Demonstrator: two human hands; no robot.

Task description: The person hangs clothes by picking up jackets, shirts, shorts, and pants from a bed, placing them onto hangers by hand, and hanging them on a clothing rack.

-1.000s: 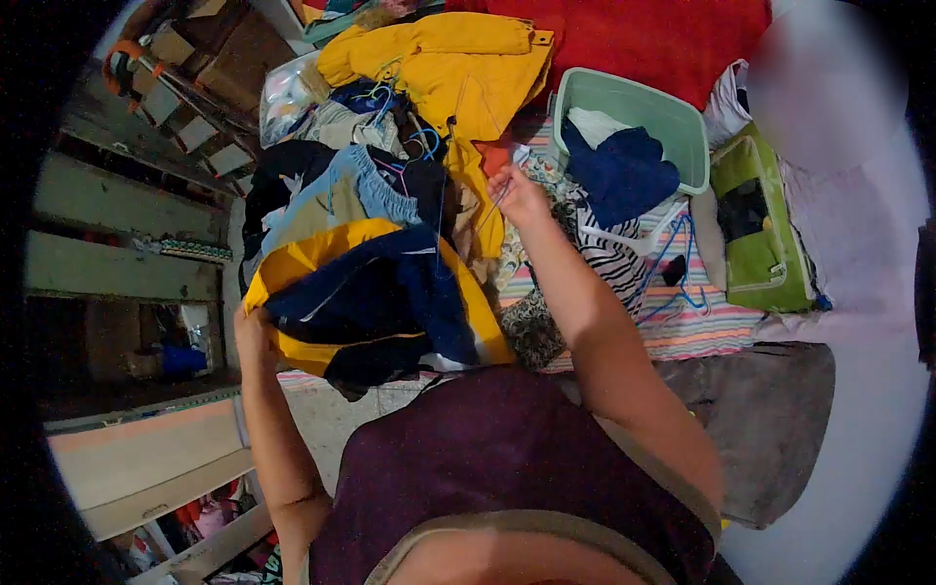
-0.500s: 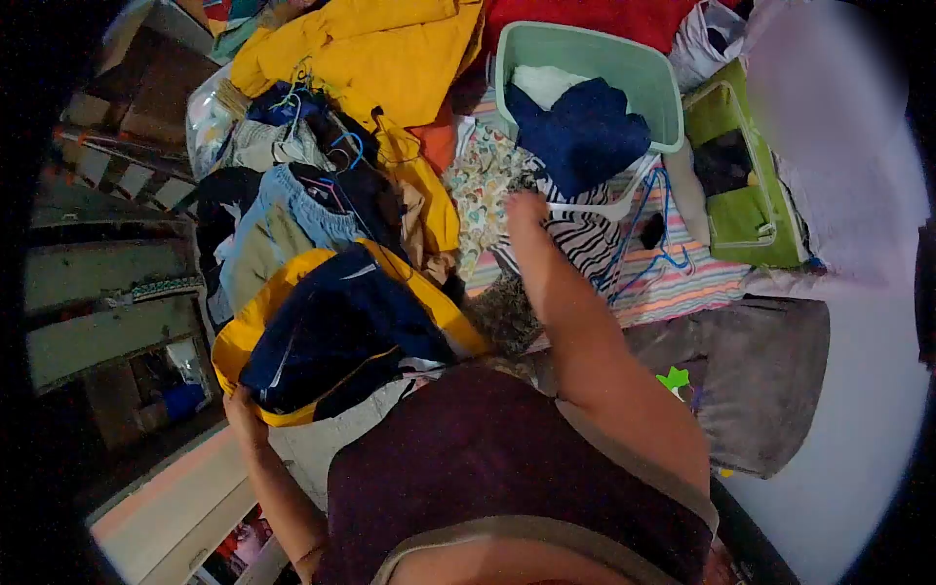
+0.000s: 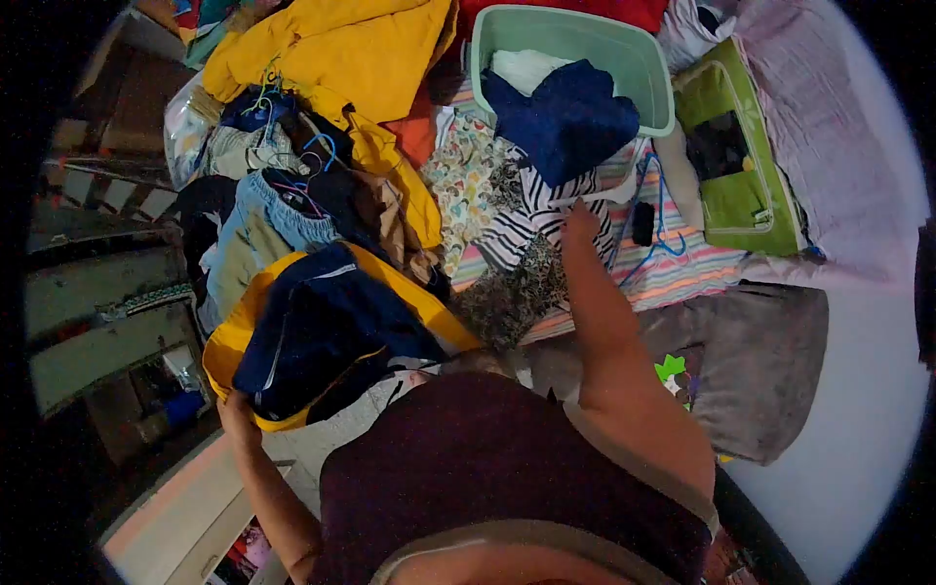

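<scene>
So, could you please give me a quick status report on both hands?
Left hand gripping yellow-and-navy fabric garment. Right hand at white plastic hanger, grip unclear. Black-and-white striped cloth beneath hanger.

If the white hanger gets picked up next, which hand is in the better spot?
Probably the right hand: it's right by the white hanger, though I can't tell if they touch. The left hand is far across, gripping the edge of the yellow-and-navy garment.
</scene>
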